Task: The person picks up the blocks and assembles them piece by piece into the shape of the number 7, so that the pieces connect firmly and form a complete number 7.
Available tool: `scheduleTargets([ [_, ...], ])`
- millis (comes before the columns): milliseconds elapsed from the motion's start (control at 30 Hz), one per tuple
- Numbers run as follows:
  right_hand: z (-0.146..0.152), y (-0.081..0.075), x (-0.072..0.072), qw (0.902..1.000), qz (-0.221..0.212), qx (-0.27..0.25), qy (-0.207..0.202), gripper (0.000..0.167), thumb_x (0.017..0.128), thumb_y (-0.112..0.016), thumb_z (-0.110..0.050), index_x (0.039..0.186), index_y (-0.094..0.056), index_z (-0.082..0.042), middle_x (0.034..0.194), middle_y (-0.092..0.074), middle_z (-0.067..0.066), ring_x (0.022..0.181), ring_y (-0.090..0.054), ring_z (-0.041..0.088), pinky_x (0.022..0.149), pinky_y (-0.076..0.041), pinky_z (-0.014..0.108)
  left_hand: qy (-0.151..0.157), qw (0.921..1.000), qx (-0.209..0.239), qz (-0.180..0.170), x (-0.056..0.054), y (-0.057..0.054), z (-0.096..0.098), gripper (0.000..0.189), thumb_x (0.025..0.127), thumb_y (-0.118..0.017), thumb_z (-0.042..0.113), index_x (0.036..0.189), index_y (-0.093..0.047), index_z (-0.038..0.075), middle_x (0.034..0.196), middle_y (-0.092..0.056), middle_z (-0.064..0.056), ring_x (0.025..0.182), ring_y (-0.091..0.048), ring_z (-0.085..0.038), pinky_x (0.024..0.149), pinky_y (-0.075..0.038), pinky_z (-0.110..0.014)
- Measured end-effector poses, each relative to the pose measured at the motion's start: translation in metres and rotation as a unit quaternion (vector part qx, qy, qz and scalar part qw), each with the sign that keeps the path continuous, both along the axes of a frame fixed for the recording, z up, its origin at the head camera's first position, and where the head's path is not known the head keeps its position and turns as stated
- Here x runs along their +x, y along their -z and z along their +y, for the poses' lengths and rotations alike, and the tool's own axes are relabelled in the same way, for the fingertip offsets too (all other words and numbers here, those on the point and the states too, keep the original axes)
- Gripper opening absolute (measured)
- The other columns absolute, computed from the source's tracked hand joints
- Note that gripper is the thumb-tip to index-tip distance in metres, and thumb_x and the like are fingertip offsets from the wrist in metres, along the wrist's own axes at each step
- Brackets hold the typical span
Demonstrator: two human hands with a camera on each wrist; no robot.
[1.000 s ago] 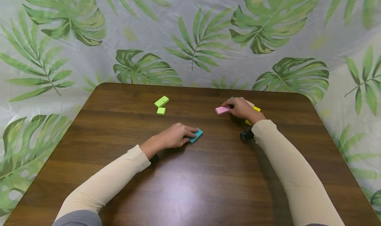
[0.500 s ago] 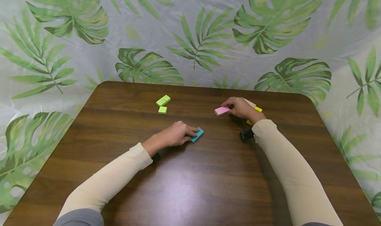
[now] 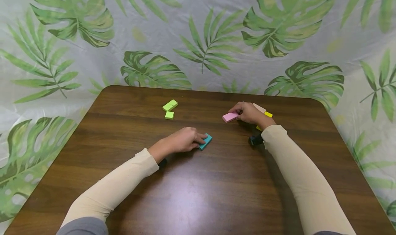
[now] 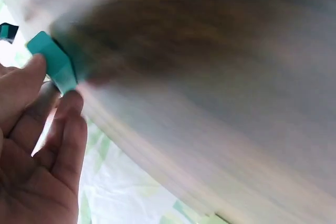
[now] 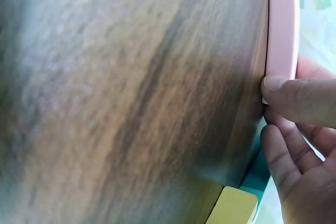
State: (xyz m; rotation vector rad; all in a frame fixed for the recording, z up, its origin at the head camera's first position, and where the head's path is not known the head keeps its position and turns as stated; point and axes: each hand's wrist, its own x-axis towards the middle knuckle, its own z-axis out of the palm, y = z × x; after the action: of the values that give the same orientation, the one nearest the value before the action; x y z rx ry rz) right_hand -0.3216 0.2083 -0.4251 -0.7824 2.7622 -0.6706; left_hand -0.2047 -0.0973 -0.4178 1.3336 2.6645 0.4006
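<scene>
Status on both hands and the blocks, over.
Left hand holds teal block. Right hand pinches pink block. Yellow block close by right hand, possibly an obstacle.

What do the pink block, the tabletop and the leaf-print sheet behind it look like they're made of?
Pink block: perhaps painted wood or plastic, satin; smooth, even color with softened edges.
Tabletop: wood or wood-look laminate, semi-gloss; streaked brown grain and a bright reflection.
Leaf-print sheet: probably thin plastic or coated fabric, faintly shiny; it shows creases.

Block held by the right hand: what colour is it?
The block is pink, clearest in the right wrist view.
</scene>
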Motion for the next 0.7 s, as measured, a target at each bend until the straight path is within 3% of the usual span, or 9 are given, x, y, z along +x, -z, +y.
scheduleTargets([
  [133, -0.001, 0.001, 0.0, 1.0, -0.001, -0.003, -0.005, 0.034, 0.088, -0.065, 0.005, 0.12, -0.071, -0.004, 0.122, -0.064, 0.018, 0.108, -0.057, 0.033, 0.09, -0.046, 0.045, 0.022, 0.9962, -0.024, 0.081, 0.001, 0.004, -0.003, 0.029, 0.095, -0.067, 0.018, 0.124, -0.072, 0.019, 0.142, -0.061, 0.0, 0.123, -0.058, -0.025, 0.097, -0.051, -0.041],
  [200, -0.003, 0.001, 0.0, 1.0, 0.0, -0.004, -0.007, 0.034, 0.088, -0.064, 0.004, 0.12, -0.072, -0.005, 0.121, -0.064, 0.018, 0.107, -0.057, 0.032, 0.09, -0.046, 0.044, 0.027, 0.9951, -0.02, 0.093, 0.001, 0.005, -0.004, 0.028, 0.095, -0.066, 0.017, 0.123, -0.073, 0.019, 0.141, -0.062, 0.0, 0.123, -0.059, -0.024, 0.097, -0.051, -0.041],
  [400, -0.009, -0.003, 0.001, 0.9992, 0.02, -0.008, -0.033, 0.034, 0.086, -0.065, 0.005, 0.118, -0.072, -0.003, 0.118, -0.065, 0.018, 0.102, -0.058, 0.032, 0.086, -0.046, 0.041, 0.022, 0.9986, 0.013, 0.045, 0.0, 0.003, -0.003, 0.026, 0.096, -0.063, 0.009, 0.12, -0.074, 0.013, 0.138, -0.064, -0.004, 0.116, -0.063, -0.023, 0.098, -0.053, -0.034],
  [700, -0.019, 0.0, 0.003, 0.998, 0.013, -0.015, -0.06, 0.035, 0.087, -0.062, 0.007, 0.119, -0.072, -0.003, 0.119, -0.066, 0.019, 0.105, -0.061, 0.032, 0.088, -0.05, 0.043, 0.036, 0.9982, 0.046, 0.008, -0.003, 0.006, -0.001, 0.024, 0.095, -0.062, 0.003, 0.116, -0.075, 0.006, 0.135, -0.065, -0.012, 0.122, -0.065, -0.026, 0.1, -0.053, -0.035],
])
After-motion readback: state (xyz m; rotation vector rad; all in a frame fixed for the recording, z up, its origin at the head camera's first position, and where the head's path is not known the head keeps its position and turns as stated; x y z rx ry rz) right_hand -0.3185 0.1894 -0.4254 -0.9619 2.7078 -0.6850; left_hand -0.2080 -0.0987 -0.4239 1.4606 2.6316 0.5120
